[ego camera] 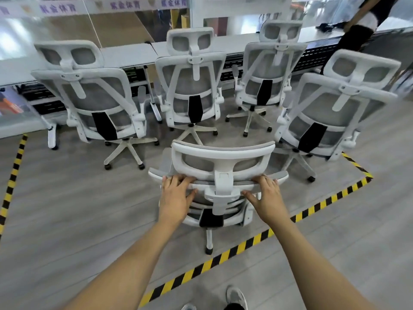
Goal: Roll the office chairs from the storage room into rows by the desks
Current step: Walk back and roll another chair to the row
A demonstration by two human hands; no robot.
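Where the left hand sits: the left hand [176,198] grasps the held chair [223,154] by the top rim of its backrest, fingers curled over the rim and thumb beneath, just left of the headrest stem [223,186].
Right hand: the right hand [267,198] grasps the same rim just right of the stem, fingers over the top, thumb angled in toward the stem.
Held chair: white frame, grey mesh, black lumbar block; its back is turned to the person.
Rear caster: one caster [209,250] of the held chair stands on the grey floor [78,209], just ahead of the tape.
Hazard tape: yellow-and-black tape [223,260] runs diagonally behind the held chair, then turns a corner to its right; another stretch lies far to its left.
Shoes: grey shoes [237,296] stand behind the held chair, on the near side of the tape.
Other chairs: four matching ones stand beyond the held chair, backs toward it: the left chair [96,104], the middle chair [192,86], the far chair [268,70] and the right chair [330,113], the last nearest.
Desk: a long white desk [125,57] runs beyond those four.
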